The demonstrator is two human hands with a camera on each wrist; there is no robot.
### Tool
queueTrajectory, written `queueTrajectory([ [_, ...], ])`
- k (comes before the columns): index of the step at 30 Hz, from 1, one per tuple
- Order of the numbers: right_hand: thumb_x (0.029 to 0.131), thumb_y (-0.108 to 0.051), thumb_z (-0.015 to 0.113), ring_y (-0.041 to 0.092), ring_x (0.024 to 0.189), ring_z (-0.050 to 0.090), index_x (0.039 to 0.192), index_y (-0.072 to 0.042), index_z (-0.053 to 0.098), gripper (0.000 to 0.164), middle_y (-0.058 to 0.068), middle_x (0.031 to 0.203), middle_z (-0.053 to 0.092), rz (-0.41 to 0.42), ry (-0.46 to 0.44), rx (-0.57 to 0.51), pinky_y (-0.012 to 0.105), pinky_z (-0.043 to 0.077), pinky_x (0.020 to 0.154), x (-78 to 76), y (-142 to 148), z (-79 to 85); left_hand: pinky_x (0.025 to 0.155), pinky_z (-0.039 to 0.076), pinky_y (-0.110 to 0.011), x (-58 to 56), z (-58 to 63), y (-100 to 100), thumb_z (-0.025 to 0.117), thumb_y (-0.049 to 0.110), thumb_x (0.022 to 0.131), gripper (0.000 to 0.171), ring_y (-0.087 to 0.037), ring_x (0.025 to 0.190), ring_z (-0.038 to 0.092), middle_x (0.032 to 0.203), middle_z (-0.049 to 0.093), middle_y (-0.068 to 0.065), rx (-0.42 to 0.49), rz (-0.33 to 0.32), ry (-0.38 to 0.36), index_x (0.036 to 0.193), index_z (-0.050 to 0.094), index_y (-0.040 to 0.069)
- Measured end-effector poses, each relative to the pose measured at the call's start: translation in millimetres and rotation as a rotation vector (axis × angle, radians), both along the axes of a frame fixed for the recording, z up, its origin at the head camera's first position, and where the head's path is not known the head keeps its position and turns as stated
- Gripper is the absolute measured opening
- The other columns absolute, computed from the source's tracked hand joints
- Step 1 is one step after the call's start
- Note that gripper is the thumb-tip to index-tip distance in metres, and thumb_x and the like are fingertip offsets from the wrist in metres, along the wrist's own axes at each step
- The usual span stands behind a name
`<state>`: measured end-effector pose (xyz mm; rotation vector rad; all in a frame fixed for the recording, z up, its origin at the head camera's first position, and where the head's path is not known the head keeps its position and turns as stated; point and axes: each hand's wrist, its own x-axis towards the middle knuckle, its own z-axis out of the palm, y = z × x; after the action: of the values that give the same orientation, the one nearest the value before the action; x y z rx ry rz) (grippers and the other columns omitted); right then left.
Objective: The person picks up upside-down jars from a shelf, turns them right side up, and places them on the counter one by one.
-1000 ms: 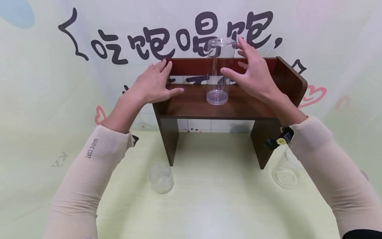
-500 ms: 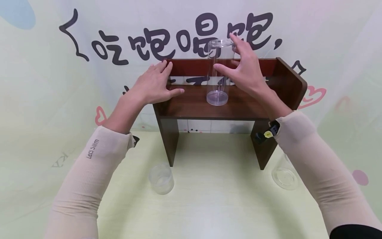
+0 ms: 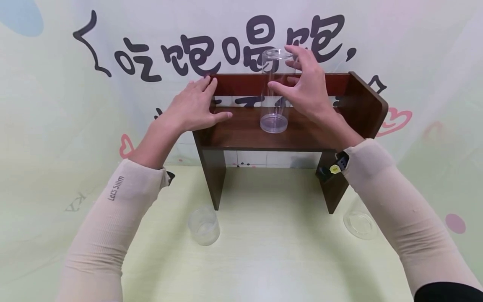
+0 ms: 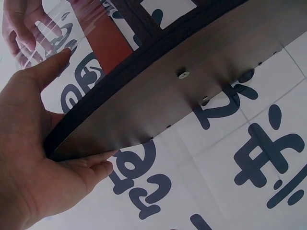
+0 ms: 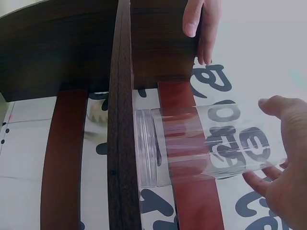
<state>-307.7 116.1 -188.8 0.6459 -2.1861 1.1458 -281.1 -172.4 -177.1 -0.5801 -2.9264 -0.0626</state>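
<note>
A tall clear jar (image 3: 274,96) stands on the upper board of a small dark brown wooden shelf (image 3: 241,138), its ridged end down. My right hand (image 3: 307,86) is round the jar's upper part, thumb in front and fingers behind. In the right wrist view the thumb and fingers of my right hand (image 5: 288,143) lie at opposite sides of the jar (image 5: 192,143). My left hand (image 3: 192,105) grips the shelf's left side panel. Thumb and fingers of the left hand (image 4: 38,115) lie on either side of the panel (image 4: 144,100) in the left wrist view.
A short clear cup (image 3: 204,226) stands on the pale table (image 3: 264,260), front left of the shelf. Another clear round container (image 3: 360,224) is at the right, partly hidden by my right sleeve. Behind the shelf hangs a printed cloth (image 3: 151,25) with large characters.
My right hand has moved left, from beside the jar to round its upper part. The left hand, shelf and jar have stayed in place.
</note>
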Motion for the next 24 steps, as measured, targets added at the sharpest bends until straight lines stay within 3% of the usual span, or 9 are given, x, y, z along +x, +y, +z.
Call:
queueTrajectory([
  [8, 0.088, -0.022, 0.088, 0.021, 0.136, 0.062, 0.154, -0.009, 0.050, 0.078, 0.010, 0.148, 0.053, 0.016, 0.048, -0.043, 0.033, 0.057, 0.103, 12.5, 6.4, -0.1, 0.134, 0.008, -0.050, -0.7, -0.3, 0.4, 0.059, 0.057, 0.101, 0.102, -0.043, 0.162, 0.014, 0.175, 0.011, -0.025, -0.009, 0.003, 0.003, 0.168, 0.011, -0.003],
  [24, 0.088, -0.014, 0.087, 0.020, 0.129, 0.066, 0.151, -0.008, 0.053, 0.073, 0.006, 0.146, 0.056, 0.045, 0.077, -0.111, 0.028, 0.059, 0.099, 56.3, 28.1, -0.5, 0.133, 0.009, -0.051, -0.8, -0.9, 0.9, 0.059, 0.057, 0.101, 0.101, -0.043, 0.161, 0.018, 0.174, 0.015, -0.025, -0.005, 0.001, 0.041, 0.168, 0.012, -0.003],
])
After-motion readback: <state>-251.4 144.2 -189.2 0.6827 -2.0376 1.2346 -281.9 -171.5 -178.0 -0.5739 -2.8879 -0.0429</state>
